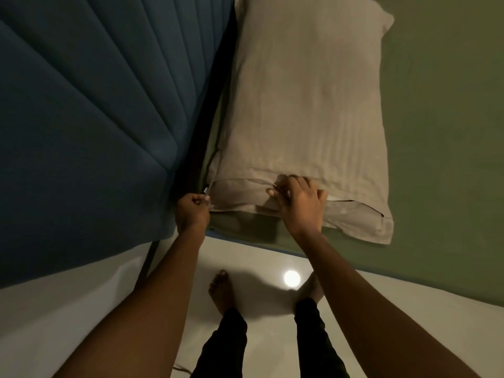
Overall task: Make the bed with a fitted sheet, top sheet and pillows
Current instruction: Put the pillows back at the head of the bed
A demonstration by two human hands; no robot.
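Blue padded headboard (pixel 81 118) stood along the bed's head edge. Green sheet (pixel 436 132) covered the mattress, lying flat up to the near side edge. Pale glossy floor (pixel 259 255) showed below that edge. Beige pillow (pixel 308 105) lay on the sheet along the head edge, its open end at the near corner. Right hand (pixel 300 203) gripped a fold of that open end, fingers curled. Left hand (pixel 192 211) pinched the pillow's corner beside the headboard, fingers closed on the fabric.

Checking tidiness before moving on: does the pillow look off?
Yes. The pillowcase opening lies loose and rumpled, a white sliver of pillow showing beside the right hand; the left hand pinches its corner.
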